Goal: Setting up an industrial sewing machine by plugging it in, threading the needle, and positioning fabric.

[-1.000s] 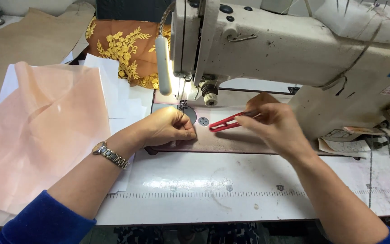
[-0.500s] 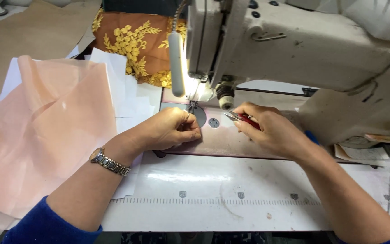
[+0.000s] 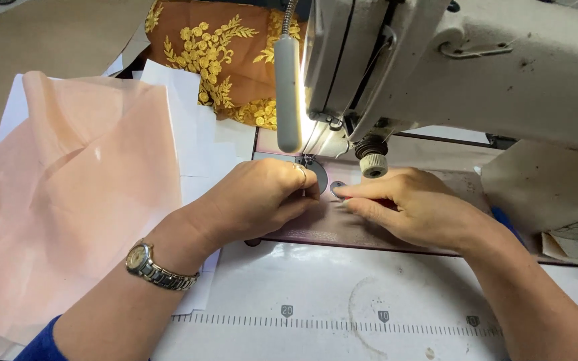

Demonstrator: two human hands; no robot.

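Left hand: the left hand (image 3: 259, 200) lies on the flat bed of the sewing machine (image 3: 449, 73), just under the needle part. Its fingers are curled in tight, with the tips pressed down by the round metal plate (image 3: 319, 175).
Left grip: narrow and pinched. I cannot tell if it holds a thread or some other small thing.
Right hand: the right hand (image 3: 416, 207) lies flat beside the left one, and the fingertips of the two hands nearly touch. A bit of red shows under its fingers, but it is too hidden to say what it is.
Right grip: narrow, with the pointing finger stretched out toward the metal plate.
Work spot: on the brown machine bed, right below the bright lamp (image 3: 288, 93).
Watch: a silver watch (image 3: 152, 267) is on the left wrist.
Pink cloth: a thin peach cloth (image 3: 68, 194) lies to the left, on white paper sheets (image 3: 192, 127).
Orange cloth: an orange cloth with yellow flowers (image 3: 222, 60) sits behind the lamp.
Desk: the white desk (image 3: 289, 287) has a ruler strip (image 3: 336, 322) along the front.
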